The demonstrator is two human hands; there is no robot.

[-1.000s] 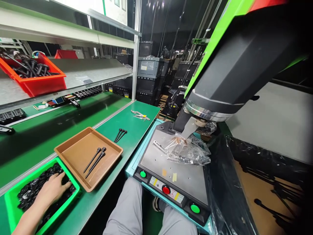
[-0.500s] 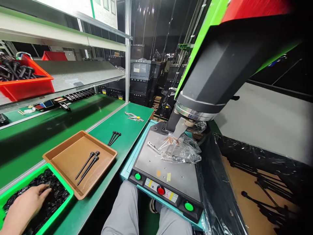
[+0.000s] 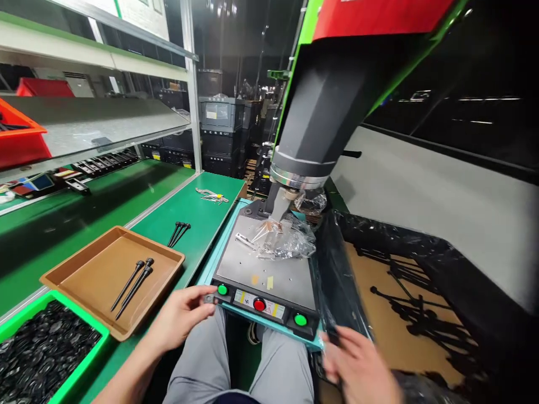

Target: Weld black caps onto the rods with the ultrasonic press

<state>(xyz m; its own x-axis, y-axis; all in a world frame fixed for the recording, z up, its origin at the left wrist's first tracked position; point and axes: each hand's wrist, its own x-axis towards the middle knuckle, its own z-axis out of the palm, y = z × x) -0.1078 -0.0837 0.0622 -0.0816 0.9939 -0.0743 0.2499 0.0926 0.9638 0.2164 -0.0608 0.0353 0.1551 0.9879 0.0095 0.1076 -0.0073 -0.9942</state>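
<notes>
Left hand [image 3: 179,317] grip pinching small black part [image 3: 209,298] — beside green button [image 3: 222,290]; right hand [image 3: 357,365] unclear.

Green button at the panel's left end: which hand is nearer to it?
Left. The left hand has its fingertips just left of the green button; the right hand is beyond the far end of the panel, lower down.

Bench mat [image 3: 197,219] is green. Tray [image 3: 92,275] is brown, pins [image 3: 135,280] black. Bin [image 3: 76,314] is bright green, parts [image 3: 46,348] black. Machine base [image 3: 219,242] is teal, outer buttons [image 3: 222,290] green, middle button [image 3: 259,304] red. Small part [image 3: 209,298] in left hand [image 3: 181,317] appears dark grey.
</notes>
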